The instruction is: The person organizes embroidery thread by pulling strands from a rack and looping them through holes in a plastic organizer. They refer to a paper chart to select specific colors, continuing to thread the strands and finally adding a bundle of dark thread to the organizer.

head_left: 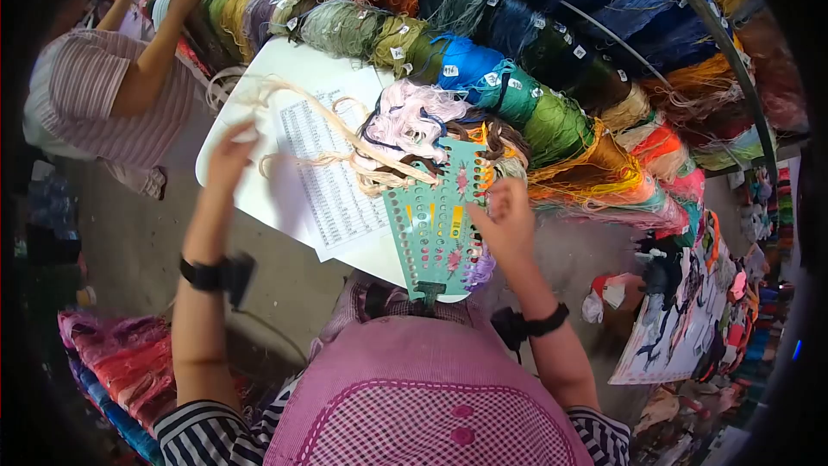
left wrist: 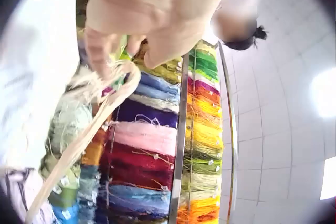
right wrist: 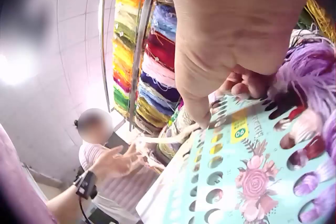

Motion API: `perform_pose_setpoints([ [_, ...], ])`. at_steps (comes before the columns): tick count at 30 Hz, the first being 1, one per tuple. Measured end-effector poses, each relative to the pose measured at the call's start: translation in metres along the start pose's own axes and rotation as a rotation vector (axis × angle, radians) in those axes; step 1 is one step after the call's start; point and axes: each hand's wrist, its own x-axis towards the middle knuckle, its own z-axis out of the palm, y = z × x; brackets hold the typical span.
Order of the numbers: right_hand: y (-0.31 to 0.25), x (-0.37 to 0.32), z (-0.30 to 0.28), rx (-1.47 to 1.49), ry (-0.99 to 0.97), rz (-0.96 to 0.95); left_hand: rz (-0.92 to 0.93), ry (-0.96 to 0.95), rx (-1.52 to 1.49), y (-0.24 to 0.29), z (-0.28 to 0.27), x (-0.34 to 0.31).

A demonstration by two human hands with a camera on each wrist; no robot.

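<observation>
On the white table lies a green thread card [head_left: 429, 224] with rows of round holes, yellow labels and printed flowers. A long cream skein of thread [head_left: 332, 121] runs leftward from its upper end, with a loose loop in the air. My left hand [head_left: 233, 151] is raised and blurred over the table's left side, its fingers close to that skein [left wrist: 86, 134]. Close over the card's right edge is my right hand [head_left: 509, 220], thumb extended and fingers loosely curled, with nothing seen between them. Purple threads [right wrist: 312, 71] hang through the card's edge holes beside it.
Printed number sheets [head_left: 332, 181] lie under the skein on the white table [head_left: 226, 168]. Pale pink thread [head_left: 414, 112] is heaped above the card. Behind stand racks of labelled coloured skeins [head_left: 543, 125]. Another person [head_left: 121, 86] stands at the left by the rack.
</observation>
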Motion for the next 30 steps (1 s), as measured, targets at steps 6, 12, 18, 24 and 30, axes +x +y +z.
perform_pose_setpoints([
  [6, 0.030, -0.037, -0.014, -0.008, -0.127, 0.228, -0.388, -0.603, -0.508, 0.011, 0.125, -0.119],
  [12, 0.019, -0.034, -0.001, 0.250, -0.312, 0.249, -0.521, -0.572, -0.827, 0.033, 0.160, -0.128],
  [18, -0.026, -0.023, -0.004, 0.686, -0.360, 0.401, -0.418, -0.531, -0.819, 0.059, 0.165, -0.127],
  [24, -0.050, 0.004, -0.033, 0.740, -0.361, 0.381, 0.288, -0.337, 0.099, 0.033, 0.131, -0.116],
  [30, -0.075, 0.021, -0.089, 0.869, -0.089, 0.117, 0.579, 0.029, 0.675, -0.006, 0.076, -0.137],
])
